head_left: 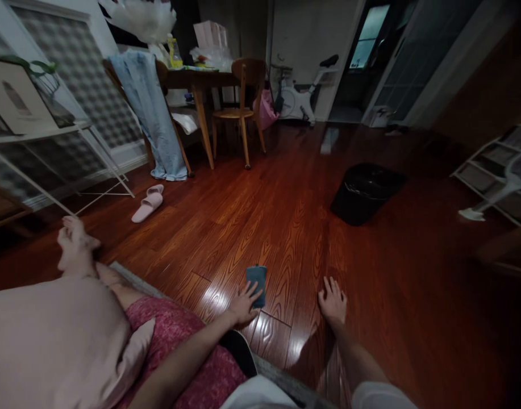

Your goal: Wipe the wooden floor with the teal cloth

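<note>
A flat teal rectangular thing point(255, 276), perhaps a pouch or notebook, lies in front of me over the wooden floor. My left hand point(243, 304) is at its near end, fingers spread and overlapping its lower part. Whether the fingertips press on it or hover just above, I cannot tell. To the right, apart from it, my right hand point(333, 301) is stretched out over the floor with its fingers apart and nothing in them.
A black trash bin point(362, 193) stands on the wooden floor point(294, 216) ahead right. Pink slippers point(148, 203) lie ahead left. Farther back are a chair point(238, 113), a table and an exercise bike point(296, 102). A pale pillow point(59, 341) and bare feet are at lower left.
</note>
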